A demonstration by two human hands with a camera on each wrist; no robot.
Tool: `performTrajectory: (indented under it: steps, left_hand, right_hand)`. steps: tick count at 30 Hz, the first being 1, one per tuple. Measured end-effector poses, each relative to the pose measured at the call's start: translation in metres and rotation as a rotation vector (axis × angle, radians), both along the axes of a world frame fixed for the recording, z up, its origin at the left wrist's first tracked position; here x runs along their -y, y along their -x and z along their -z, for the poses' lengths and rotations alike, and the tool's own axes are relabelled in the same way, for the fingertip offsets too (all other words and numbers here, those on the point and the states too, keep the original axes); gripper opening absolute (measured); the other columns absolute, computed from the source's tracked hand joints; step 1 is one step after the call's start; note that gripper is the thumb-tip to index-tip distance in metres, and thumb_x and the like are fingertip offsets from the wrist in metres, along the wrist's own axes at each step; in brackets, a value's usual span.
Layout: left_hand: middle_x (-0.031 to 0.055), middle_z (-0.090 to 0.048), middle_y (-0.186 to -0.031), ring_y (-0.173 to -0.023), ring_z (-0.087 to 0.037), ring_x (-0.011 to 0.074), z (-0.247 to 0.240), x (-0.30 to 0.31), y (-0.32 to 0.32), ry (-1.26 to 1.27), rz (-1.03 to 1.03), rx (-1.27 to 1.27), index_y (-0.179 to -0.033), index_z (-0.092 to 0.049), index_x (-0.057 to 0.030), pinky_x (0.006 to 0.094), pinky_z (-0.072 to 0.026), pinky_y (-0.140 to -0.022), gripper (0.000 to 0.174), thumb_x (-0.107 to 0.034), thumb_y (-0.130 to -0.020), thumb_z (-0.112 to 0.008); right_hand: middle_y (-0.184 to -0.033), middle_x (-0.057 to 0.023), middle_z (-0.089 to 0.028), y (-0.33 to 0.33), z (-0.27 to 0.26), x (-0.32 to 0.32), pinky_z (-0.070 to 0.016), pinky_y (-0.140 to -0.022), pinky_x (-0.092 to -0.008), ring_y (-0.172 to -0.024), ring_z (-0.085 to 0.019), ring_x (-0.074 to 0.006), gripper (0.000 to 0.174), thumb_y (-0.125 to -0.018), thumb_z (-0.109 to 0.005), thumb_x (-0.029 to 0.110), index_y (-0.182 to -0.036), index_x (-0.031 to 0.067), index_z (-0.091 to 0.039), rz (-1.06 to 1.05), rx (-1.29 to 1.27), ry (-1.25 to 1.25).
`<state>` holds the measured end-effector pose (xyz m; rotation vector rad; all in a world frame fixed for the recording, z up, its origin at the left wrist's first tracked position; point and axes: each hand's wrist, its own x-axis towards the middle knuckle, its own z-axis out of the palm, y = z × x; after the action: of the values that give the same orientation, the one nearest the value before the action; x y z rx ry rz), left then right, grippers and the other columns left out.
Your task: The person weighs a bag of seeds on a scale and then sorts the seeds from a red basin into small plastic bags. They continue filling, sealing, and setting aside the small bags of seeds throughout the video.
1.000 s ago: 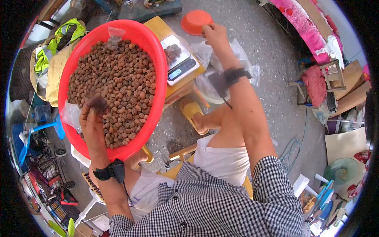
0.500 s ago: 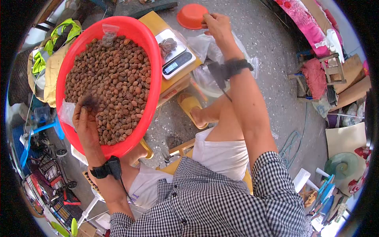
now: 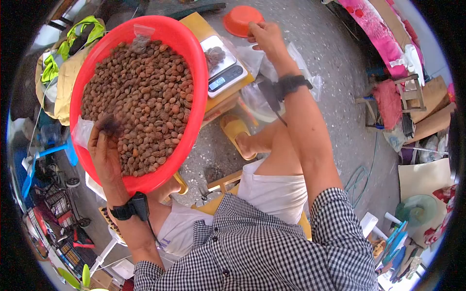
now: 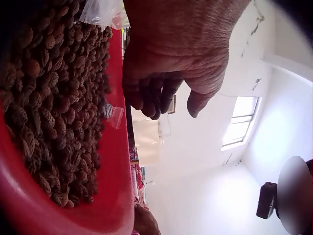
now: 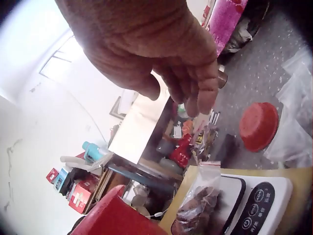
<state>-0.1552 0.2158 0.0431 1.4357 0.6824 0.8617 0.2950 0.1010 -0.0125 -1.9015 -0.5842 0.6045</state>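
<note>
A large red basin [image 3: 198,97] holds a heap of brown, wrinkled nuts [image 3: 145,97]. My left hand [image 3: 106,150] hovers over its near left part; the fingers hang loosely bent with the thumb apart, and the left wrist view shows nothing between them. The fingertips look dark and blurred in the head view. Beyond the basin's right side, my right hand [image 3: 269,41] is raised near an orange-red bowl [image 3: 239,20], fingers relaxed and holding nothing. A white digital scale [image 3: 228,80] carries a clear zip bag of nuts [image 5: 198,208].
The scale stands on a yellow-topped stand [image 3: 193,22]. Clear plastic bags [image 3: 291,63] lie on the floor to its right. One small bag [image 3: 141,35] rests at the basin's far side, another plastic bag [image 3: 82,132] at its left rim. A small wooden chair [image 3: 410,92] stands farther right.
My left hand has shifted slightly left over the nuts. My right hand stays near the bowl, its fingers looser than a second ago. The head view has shifted a little.
</note>
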Motion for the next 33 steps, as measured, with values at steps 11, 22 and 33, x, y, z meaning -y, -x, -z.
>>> performTrajectory:
  steps: [11,22,33]
  left_hand:
    - [0.0135,-0.058,-0.121,-0.11,-0.058,0.0222,-0.003,-0.005,-0.003,0.16,-0.025,0.09,-0.123,-0.052,0.0032,0.0348,-0.0472,-0.093,0.033,-0.013,-0.094,-0.051]
    - [0.007,-0.064,-0.104,-0.092,-0.061,0.0138,-0.019,-0.001,-0.015,0.158,-0.12,0.128,-0.115,-0.058,0.0026,0.0262,-0.0492,-0.08,0.029,-0.013,-0.091,-0.056]
    - [0.0024,-0.066,-0.092,-0.079,-0.059,0.0081,-0.03,-0.018,0.019,0.198,-0.272,0.308,-0.108,-0.063,-0.0011,0.0215,-0.0464,-0.069,0.024,-0.016,-0.089,-0.061]
  right_hand:
    - [-0.061,-0.0213,-0.063,0.02,0.049,-0.023,-0.0502,-0.057,-0.0389,-0.059,-0.066,-0.0312,0.055,-0.074,-0.061,0.047,-0.065,-0.0071,-0.065,-0.148,0.129,0.166]
    - [-0.062,-0.0042,-0.057,0.045,0.04,-0.031,-0.0416,-0.044,-0.03,-0.053,-0.052,-0.0129,0.019,-0.072,-0.064,0.014,-0.079,-0.0027,-0.067,-0.089,-0.019,0.059]
    - [-0.082,-0.0046,-0.066,0.079,-0.087,-0.017,-0.0523,-0.06,-0.0253,-0.069,-0.062,-0.0111,0.021,-0.088,-0.06,0.019,-0.092,-0.0006,-0.067,-0.078,0.117,-0.389]
